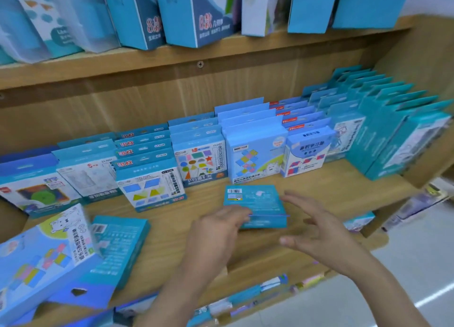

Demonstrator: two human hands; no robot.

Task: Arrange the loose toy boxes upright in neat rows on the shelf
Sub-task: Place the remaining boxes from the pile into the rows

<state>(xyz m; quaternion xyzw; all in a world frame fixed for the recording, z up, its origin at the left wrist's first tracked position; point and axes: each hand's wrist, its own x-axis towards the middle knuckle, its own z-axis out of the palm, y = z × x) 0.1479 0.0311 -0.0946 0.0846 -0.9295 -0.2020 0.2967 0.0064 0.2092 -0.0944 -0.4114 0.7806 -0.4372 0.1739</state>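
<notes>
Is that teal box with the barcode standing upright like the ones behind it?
No. The teal box lies flat on the wooden shelf, barcode side up, in front of the upright rows.

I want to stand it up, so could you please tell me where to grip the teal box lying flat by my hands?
Probably by its left and right side edges, from the front: the flat teal box lies barcode side up, with upright rows close behind its far edge. The left hand touches its near-left corner; the right hand hovers open.
</notes>
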